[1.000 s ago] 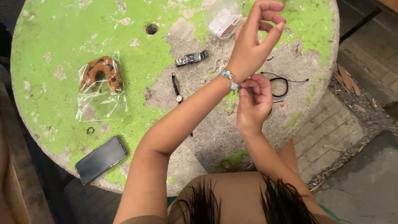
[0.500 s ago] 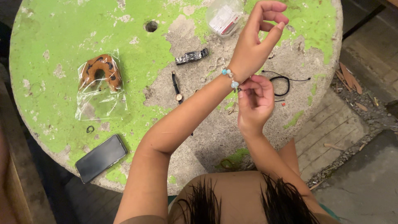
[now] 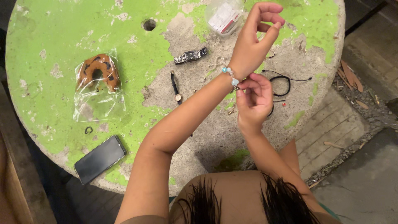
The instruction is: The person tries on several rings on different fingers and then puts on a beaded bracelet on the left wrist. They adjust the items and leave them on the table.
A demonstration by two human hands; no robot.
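Far left of round concrete table with flaking green paint (image 3: 49,37): clear plastic bag holding a brown horseshoe-shaped piece with dark markings (image 3: 98,74), flat on the top. Below it, small black ring (image 3: 88,130); nearer the table's front edge, black smartphone, screen dark (image 3: 100,159), lying at a slant.

Centre: silver metal link watch (image 3: 191,55) lying roughly crosswise; just below, slim black-strapped watch with small round gold face (image 3: 175,86), long axis running away from the body. Both apart from the hands. At the far rim, clear plastic pouch with a white and red card inside (image 3: 224,15).

Left forearm raised diagonally across the table, wrist uppermost. Left hand (image 3: 253,41) held aloft above the top, fingers loosely curled, thumb and forefinger tips close together, nothing seen between them. Beaded bracelet of pale blue and clear beads (image 3: 230,76) wrapped around the left wrist, band lying crosswise to the forearm's long axis.

Right hand (image 3: 253,101) directly below and just to the right of that wrist, fingers bunched narrow, fingertips pinched at the bracelet's lower end near the last blue bead. What exactly is gripped there, clasp or cord end, too small to tell. Right hand by far the nearer to the bracelet's free end; left hand merely presenting the wrist.

Right of the hands: black cord bracelet looped with a trailing tail (image 3: 285,83), on bare concrete, partly hidden behind the right hand, untouched.
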